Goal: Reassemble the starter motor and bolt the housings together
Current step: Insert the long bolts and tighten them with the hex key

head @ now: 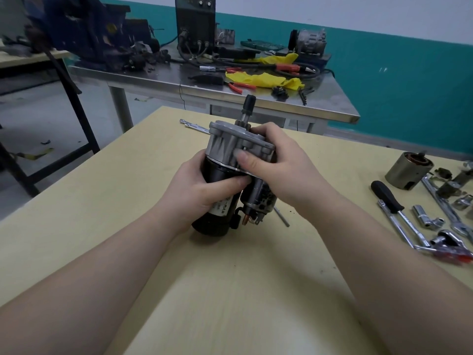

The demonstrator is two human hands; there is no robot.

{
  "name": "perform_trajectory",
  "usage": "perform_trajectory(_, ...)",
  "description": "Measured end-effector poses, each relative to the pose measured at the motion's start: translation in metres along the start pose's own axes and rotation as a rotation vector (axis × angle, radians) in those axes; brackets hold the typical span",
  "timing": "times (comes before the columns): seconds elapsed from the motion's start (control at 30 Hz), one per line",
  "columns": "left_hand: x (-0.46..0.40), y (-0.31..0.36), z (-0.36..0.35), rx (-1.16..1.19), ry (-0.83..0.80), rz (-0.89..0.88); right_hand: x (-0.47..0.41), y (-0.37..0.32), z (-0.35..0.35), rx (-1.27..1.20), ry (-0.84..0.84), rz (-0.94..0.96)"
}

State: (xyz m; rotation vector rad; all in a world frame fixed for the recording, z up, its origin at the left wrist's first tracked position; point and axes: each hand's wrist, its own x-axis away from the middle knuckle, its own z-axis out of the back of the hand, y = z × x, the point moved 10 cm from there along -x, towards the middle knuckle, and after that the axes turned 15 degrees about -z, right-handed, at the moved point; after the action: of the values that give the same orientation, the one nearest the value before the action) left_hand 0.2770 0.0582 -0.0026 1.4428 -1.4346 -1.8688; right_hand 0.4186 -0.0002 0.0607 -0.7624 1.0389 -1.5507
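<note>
The starter motor (222,160) is held tilted above the middle of the yellow table (230,290), shaft end pointing away and up. Its black cylindrical body (217,221) is low, the grey cast aluminium housing (225,142) on top, with a black-tipped pinion shaft (249,103) sticking out. My left hand (202,190) wraps the black body from the left. My right hand (279,165) grips the grey housing and the solenoid (258,198) from the right, thumb pressed on the housing's side. A long bolt (281,216) lies on the table under my right wrist.
Another long rod (194,125) lies behind the motor. At the right edge lie a black-handled driver (387,198), sockets (422,216), a ratchet (450,242), wrenches and a brass-coloured cylinder (409,170). A cluttered steel bench (230,80) stands beyond the table.
</note>
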Motion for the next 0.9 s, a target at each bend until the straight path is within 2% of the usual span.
perform_trajectory(0.1,0.0003,-0.0001,-0.0013,-0.008,-0.007,0.000,0.0002,-0.0017,0.0007,0.000,0.093,0.003)
perform_trajectory(0.23,-0.0008,-0.0041,0.0015,-0.030,0.009,0.016,-0.0022,0.0015,-0.0010,-0.035,-0.067,-0.061)
perform_trajectory(0.4,0.0000,-0.0044,0.0010,-0.051,0.003,0.016,-0.0015,-0.0018,0.0011,0.009,0.124,-0.012)
perform_trajectory(0.53,-0.0006,-0.0056,0.0016,-0.059,0.007,0.035,-0.0052,0.0064,-0.0005,-0.023,-0.082,-0.078)
perform_trajectory(0.7,-0.0004,-0.0009,-0.0016,-0.020,-0.021,0.017,-0.0026,0.0016,0.0020,0.106,0.053,0.054)
perform_trajectory(0.9,0.0001,-0.0022,-0.0014,-0.131,-0.105,0.052,-0.0044,0.0069,0.0083,0.000,0.025,0.016)
